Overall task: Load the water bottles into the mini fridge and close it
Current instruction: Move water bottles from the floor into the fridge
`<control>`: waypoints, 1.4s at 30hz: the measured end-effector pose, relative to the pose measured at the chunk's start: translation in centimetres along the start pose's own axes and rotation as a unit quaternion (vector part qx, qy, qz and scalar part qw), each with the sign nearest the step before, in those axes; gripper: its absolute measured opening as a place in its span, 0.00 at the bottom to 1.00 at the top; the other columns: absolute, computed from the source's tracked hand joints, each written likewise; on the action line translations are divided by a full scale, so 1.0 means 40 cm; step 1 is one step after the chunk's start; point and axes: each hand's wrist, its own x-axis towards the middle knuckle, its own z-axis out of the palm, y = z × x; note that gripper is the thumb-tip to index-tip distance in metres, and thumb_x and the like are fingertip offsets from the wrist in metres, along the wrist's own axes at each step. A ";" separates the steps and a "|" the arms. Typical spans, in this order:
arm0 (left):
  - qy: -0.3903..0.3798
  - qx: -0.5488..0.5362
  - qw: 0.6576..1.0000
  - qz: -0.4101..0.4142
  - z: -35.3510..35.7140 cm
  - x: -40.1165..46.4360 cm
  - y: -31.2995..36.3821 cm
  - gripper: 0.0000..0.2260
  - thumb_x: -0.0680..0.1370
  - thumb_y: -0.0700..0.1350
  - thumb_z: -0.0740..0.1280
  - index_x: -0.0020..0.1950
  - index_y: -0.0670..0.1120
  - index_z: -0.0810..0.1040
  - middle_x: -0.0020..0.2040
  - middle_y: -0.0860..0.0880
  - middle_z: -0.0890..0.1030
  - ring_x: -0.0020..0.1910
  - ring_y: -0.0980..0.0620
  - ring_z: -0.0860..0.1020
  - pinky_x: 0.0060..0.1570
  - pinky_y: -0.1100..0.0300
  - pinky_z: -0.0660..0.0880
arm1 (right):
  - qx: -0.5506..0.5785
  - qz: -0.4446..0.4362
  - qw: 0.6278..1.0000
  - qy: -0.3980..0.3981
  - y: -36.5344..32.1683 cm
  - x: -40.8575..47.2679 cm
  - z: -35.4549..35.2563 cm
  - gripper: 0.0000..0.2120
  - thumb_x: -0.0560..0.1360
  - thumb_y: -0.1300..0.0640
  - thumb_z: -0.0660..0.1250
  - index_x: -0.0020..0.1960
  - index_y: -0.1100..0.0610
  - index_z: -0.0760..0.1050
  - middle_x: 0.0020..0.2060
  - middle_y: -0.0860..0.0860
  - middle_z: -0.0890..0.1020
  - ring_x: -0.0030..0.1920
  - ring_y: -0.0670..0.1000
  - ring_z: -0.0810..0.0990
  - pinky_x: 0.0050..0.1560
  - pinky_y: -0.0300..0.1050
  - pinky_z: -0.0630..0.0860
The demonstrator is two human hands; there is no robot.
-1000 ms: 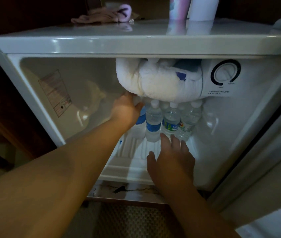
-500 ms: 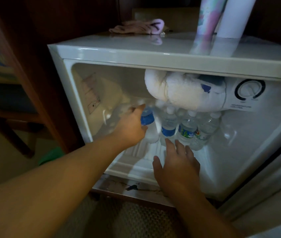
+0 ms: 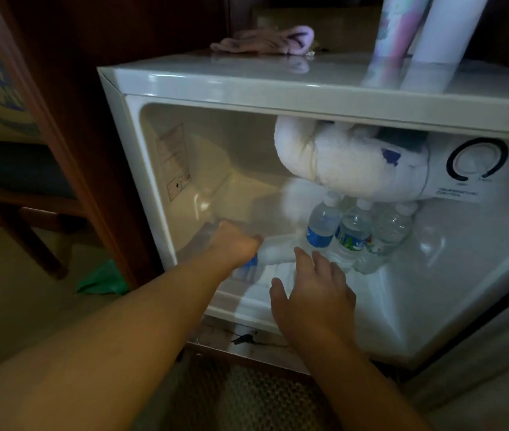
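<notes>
Loading step in hand: left hand [image 3: 234, 247] curled round a water bottle [image 3: 248, 265] lying low on the mini fridge [image 3: 247, 91] floor. Right hand [image 3: 312, 293] relaxed and holding nothing, just nearer than three upright bottles [image 3: 356, 234]. Next, probably: stand the held bottle left of those, then shut the door.

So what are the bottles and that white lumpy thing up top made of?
The bottles look like clear, glossy plastic: you see through them, with white caps. The lump looks like frost or ice, matte and crusty, though it could be something fluffy.
</notes>
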 end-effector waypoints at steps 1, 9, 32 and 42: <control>-0.003 -0.029 0.999 -0.030 0.010 0.010 -0.007 0.14 0.77 0.50 0.73 0.54 0.41 0.77 0.44 0.47 0.81 0.41 0.51 0.80 0.42 0.57 0.81 | 0.001 -0.002 1.000 0.005 0.004 0.001 0.000 0.33 0.78 0.37 0.59 0.80 0.44 0.55 0.79 0.48 0.61 0.78 0.56 0.58 0.73 0.60 0.64; 0.001 0.245 0.966 -0.086 0.036 0.034 -0.014 0.12 0.78 0.51 0.66 0.48 0.41 0.75 0.39 0.46 0.76 0.35 0.51 0.74 0.38 0.58 0.77 | -0.001 -0.014 1.000 0.023 0.063 -0.001 0.002 0.32 0.78 0.38 0.60 0.79 0.44 0.57 0.78 0.48 0.63 0.77 0.56 0.60 0.71 0.58 0.67; -0.014 0.322 0.897 0.303 -0.129 0.007 -0.016 0.15 0.79 0.52 0.69 0.66 0.56 0.78 0.59 0.53 0.82 0.52 0.54 0.80 0.54 0.57 0.78 | 0.009 -0.028 0.999 -0.046 0.109 -0.010 -0.006 0.34 0.80 0.34 0.53 0.82 0.42 0.48 0.82 0.48 0.51 0.81 0.56 0.48 0.78 0.60 0.56; 0.076 0.130 0.940 0.307 -0.030 0.032 0.059 0.17 0.81 0.47 0.67 0.70 0.50 0.78 0.54 0.48 0.84 0.46 0.54 0.81 0.50 0.59 0.79 | -0.001 0.058 0.988 -0.142 0.172 0.028 0.153 0.36 0.79 0.29 0.48 0.81 0.40 0.42 0.82 0.51 0.39 0.80 0.63 0.38 0.77 0.69 0.45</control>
